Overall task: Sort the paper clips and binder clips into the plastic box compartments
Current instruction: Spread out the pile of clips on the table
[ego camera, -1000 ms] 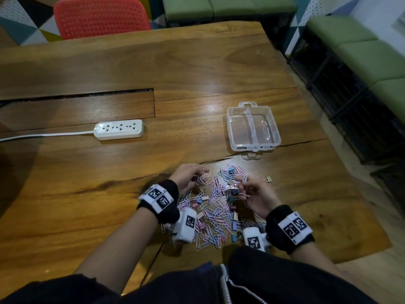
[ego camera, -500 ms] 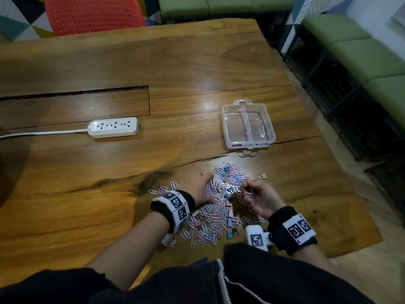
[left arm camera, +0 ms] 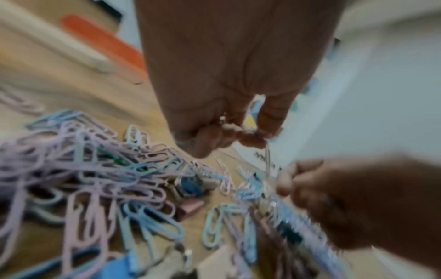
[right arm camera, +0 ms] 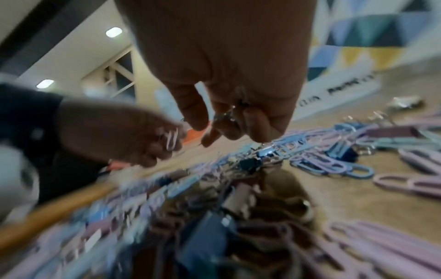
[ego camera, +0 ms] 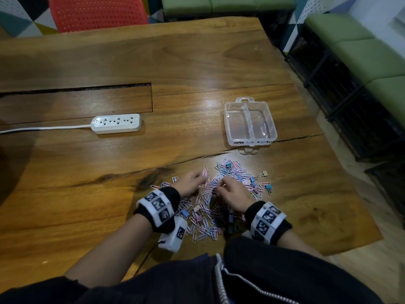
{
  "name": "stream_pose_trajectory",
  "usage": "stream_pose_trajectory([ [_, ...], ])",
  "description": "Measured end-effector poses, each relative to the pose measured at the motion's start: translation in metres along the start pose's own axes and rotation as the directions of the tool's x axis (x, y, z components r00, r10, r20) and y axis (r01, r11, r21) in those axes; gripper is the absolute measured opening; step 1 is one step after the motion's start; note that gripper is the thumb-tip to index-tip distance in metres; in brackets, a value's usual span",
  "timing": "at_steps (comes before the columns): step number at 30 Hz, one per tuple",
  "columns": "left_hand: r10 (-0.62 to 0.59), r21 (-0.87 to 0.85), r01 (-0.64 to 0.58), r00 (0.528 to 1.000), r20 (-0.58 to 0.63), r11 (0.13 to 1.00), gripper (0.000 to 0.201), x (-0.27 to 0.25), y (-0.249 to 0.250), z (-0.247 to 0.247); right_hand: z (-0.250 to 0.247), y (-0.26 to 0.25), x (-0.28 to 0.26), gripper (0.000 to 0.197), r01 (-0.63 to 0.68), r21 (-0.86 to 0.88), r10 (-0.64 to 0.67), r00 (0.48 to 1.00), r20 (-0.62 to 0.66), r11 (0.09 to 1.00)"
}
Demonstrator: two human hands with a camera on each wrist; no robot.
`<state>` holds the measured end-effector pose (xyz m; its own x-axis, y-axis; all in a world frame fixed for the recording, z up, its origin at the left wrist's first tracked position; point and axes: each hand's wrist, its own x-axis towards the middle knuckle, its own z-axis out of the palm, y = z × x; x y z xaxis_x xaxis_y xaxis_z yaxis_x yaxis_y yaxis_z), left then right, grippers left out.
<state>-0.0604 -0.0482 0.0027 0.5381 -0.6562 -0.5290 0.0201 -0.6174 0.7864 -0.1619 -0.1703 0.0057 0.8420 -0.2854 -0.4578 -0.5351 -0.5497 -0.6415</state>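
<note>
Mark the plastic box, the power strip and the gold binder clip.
plastic box (ego camera: 229,126), head view, left wall.
power strip (ego camera: 116,123), head view, top face.
gold binder clip (ego camera: 264,173), head view, clip body.

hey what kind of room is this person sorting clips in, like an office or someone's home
Probably an office lounge or meeting room, not a home. A big wooden table has a cable slot with a power strip beside it, a red perforated chair stands at its far side, and green cushioned benches line a geometric-patterned wall.
</note>
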Motion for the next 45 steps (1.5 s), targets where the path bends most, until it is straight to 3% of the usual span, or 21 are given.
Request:
stream_pose_trajectory([
  [2,-0.044,-0.316,0.051,0.999,0.029,0.947,0.03,-0.005,-0.002,-0.01,0.01,0.002,0.002,0.032,0.057,-0.271,-0.051,0.998,0.028,0.961],
  [4,-0.027,-0.554,0.062,0.997,0.071,0.83,0.031,-0.011,-0.005,-0.016,0.015,0.001,0.004,0.052,0.093,-0.396,-0.082,0.996,0.045,0.914],
  [6,0.006,-0.68,0.082,0.992,0.127,0.728,0.032,-0.015,-0.007,-0.019,0.018,-0.002,0.007,0.05,0.135,-0.446,-0.125,0.991,0.053,0.885],
  [9,-0.014,-0.666,0.111,0.989,0.15,0.737,0.042,-0.018,-0.01,-0.018,0.022,0.0,0.008,0.037,0.161,-0.446,-0.14,0.987,0.081,0.88],
  [14,-0.072,-0.48,0.124,0.99,0.124,0.868,0.021,-0.016,-0.012,-0.015,0.025,0.003,0.003,0.024,0.225,-0.511,-0.194,0.974,0.115,0.83],
  [16,-0.113,-0.378,0.143,0.988,0.101,0.915,0.021,-0.015,-0.01,-0.011,0.021,0.002,0.001,0.011,0.216,-0.356,-0.203,0.976,0.075,0.909],
  [19,-0.109,-0.007,0.109,0.993,0.033,0.994,0.015,-0.014,-0.005,0.001,0.008,0.005,-0.003,0.022,0.084,0.069,-0.083,0.996,-0.02,0.994],
  [20,-0.074,0.169,0.07,0.997,0.022,0.983,0.012,-0.015,-0.002,0.005,0.003,0.007,-0.005,0.023,0.039,0.235,-0.033,0.999,-0.031,0.971],
  [22,-0.012,0.52,-0.02,0.998,0.058,0.854,0.043,-0.017,0.0,0.013,-0.009,0.012,-0.011,0.023,-0.019,0.491,0.038,0.999,-0.029,0.871],
  [24,0.031,0.712,-0.116,0.991,0.132,0.693,0.073,-0.016,-0.001,0.021,-0.019,0.017,-0.016,0.021,-0.075,0.683,0.085,0.996,0.019,0.727],
  [25,0.054,0.755,-0.162,0.985,0.165,0.635,0.076,-0.017,0.0,0.025,-0.023,0.019,-0.017,0.02,-0.097,0.736,0.104,0.994,0.036,0.67],
  [27,0.1,0.794,-0.234,0.971,0.216,0.56,0.064,-0.017,-0.005,0.033,-0.027,0.023,-0.02,0.022,-0.143,0.805,0.142,0.987,0.073,0.577],
  [31,0.137,0.814,-0.26,0.966,0.221,0.519,0.036,-0.019,-0.01,0.043,-0.029,0.028,-0.026,0.029,-0.254,0.896,0.158,0.965,0.21,0.364],
  [33,0.139,0.816,-0.258,0.966,0.217,0.517,0.031,-0.019,-0.011,0.042,-0.026,0.026,-0.028,0.026,-0.265,0.883,0.152,0.963,0.222,0.388],
  [34,0.139,0.802,-0.255,0.967,0.214,0.541,0.031,-0.02,-0.011,0.04,-0.024,0.024,-0.027,0.024,-0.26,0.855,0.16,0.965,0.209,0.448],
  [36,0.143,0.725,-0.257,0.966,0.216,0.639,0.028,-0.022,-0.008,0.033,-0.016,0.021,-0.026,0.02,-0.231,0.723,0.173,0.973,0.156,0.652],
  [38,0.148,0.552,-0.246,0.965,0.215,0.797,0.02,-0.024,-0.005,0.024,-0.005,0.019,-0.025,0.015,-0.125,0.417,0.115,0.992,0.049,0.9],
  [39,0.122,0.408,-0.2,0.97,0.21,0.891,0.022,-0.024,-0.005,0.019,0.001,0.02,-0.024,0.013,-0.049,0.21,0.047,0.999,0.014,0.976],
  [41,-0.003,-0.013,0.006,0.976,0.219,1.0,0.025,-0.024,-0.008,0.011,0.01,0.022,-0.025,0.026,0.07,-0.196,-0.062,0.997,0.045,0.978],
  [43,-0.029,-0.407,0.137,0.965,0.259,0.903,0.012,-0.025,-0.014,0.004,0.016,0.024,-0.025,0.042,0.149,-0.409,-0.126,0.989,0.083,0.9],
  [45,0.039,-0.63,0.156,0.958,0.285,0.761,0.001,-0.026,-0.019,0.001,0.017,0.023,-0.024,0.037,0.178,-0.465,-0.161,0.984,0.076,0.867],
])
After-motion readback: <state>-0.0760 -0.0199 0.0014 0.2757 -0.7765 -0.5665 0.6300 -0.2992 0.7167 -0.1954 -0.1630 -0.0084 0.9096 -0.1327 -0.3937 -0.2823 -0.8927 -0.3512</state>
